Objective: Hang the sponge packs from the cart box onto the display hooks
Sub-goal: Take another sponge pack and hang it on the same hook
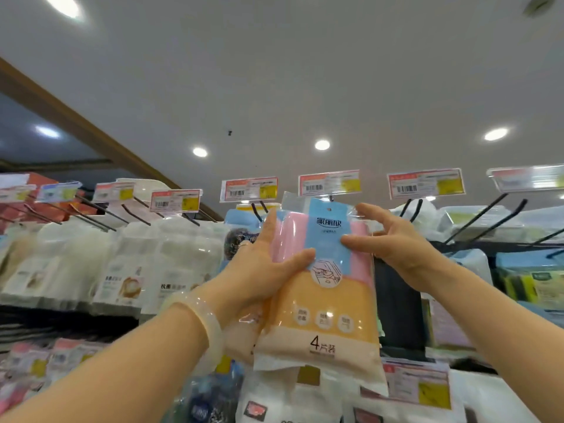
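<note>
Both arms reach up; left hand (pixel 262 270) grips, right hand (pixel 393 245) pinches with fingers (pixel 370 213) spread.

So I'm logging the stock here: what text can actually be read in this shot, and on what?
"4片装": low on the sponge pack both hands hold.
"抗菌": on a white pack hanging at left.
Blue header logo on the held pack: stylised, not surely readable.
Price tags on the hooks: barcodes only, print blurred.
</note>
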